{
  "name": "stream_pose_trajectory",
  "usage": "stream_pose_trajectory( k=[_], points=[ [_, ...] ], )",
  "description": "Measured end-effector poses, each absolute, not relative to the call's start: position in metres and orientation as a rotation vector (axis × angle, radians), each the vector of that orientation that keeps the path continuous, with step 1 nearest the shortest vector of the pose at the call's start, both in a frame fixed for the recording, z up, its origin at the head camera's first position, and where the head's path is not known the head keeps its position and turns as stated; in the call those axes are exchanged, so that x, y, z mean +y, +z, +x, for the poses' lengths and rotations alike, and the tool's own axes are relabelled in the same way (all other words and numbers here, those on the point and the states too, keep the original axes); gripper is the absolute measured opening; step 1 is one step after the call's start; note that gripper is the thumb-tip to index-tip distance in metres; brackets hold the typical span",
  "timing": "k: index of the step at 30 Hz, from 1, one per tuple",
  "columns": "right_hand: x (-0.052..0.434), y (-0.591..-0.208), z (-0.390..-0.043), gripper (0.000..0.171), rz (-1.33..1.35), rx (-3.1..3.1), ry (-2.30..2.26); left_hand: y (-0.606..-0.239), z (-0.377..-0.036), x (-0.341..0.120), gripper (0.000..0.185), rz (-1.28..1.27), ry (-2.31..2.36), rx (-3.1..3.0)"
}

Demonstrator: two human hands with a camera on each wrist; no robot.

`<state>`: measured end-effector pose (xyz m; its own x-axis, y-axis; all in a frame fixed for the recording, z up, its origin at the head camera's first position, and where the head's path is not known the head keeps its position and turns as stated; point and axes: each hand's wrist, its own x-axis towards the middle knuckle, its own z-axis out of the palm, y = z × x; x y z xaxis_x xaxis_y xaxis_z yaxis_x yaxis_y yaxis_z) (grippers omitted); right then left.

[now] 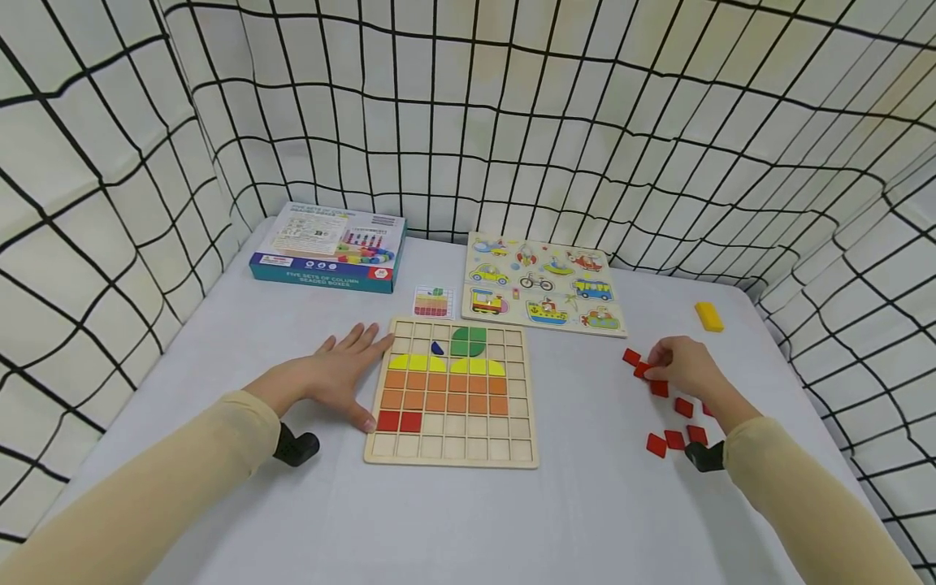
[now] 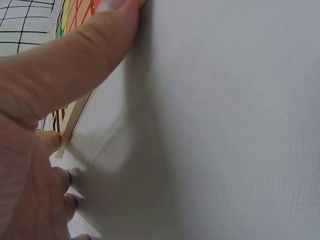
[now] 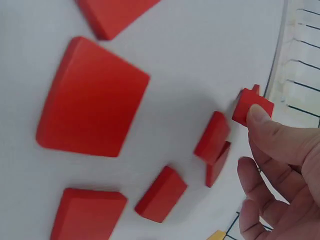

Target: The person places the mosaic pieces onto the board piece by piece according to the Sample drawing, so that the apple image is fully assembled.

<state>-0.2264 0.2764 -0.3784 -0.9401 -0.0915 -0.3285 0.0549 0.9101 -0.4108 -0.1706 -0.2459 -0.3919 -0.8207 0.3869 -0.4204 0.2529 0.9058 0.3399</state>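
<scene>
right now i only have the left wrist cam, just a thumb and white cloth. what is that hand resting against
Observer: The left hand lies flat on the table, fingers straight, against the left edge of the wooden grid board.
Operator: anything on the board yet
Observer: Yes: a green shape on top, a yellow row, two orange rows, and two red tiles at the left of the next row.
Operator: where is the other hand
Observer: The right hand is right of the board, fingertip on one loose red tile among the scattered red tiles.
</scene>
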Motion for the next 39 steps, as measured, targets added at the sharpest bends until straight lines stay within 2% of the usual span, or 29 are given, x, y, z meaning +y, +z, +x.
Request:
stream_pose_trajectory(
  k=[7, 17, 23, 30, 39],
  points=[
    [0.237, -0.371, -0.222, 0.021, -0.186, 2.682, -0.729, -0.389, -0.17, -0.248, 0.136, 0.475, 0.362, 2.578],
    [0.106, -0.379, -0.193, 0.007, -0.506, 2.516, -0.819, -0.394, -0.171, -0.248, 0.136, 0.479, 0.373, 2.574],
    [0.05, -0.38, -0.177, 0.005, -0.699, 2.422, -0.822, -0.392, -0.173, -0.247, 0.137, 0.481, 0.378, 2.569],
    [0.016, -0.38, -0.167, 0.006, -0.759, 2.409, -0.753, -0.393, -0.172, -0.247, 0.136, 0.473, 0.37, 2.565],
    [0.005, -0.381, -0.161, 0.004, -0.723, 2.445, -0.713, -0.391, -0.171, -0.248, 0.136, 0.48, 0.378, 2.572]
  ],
)
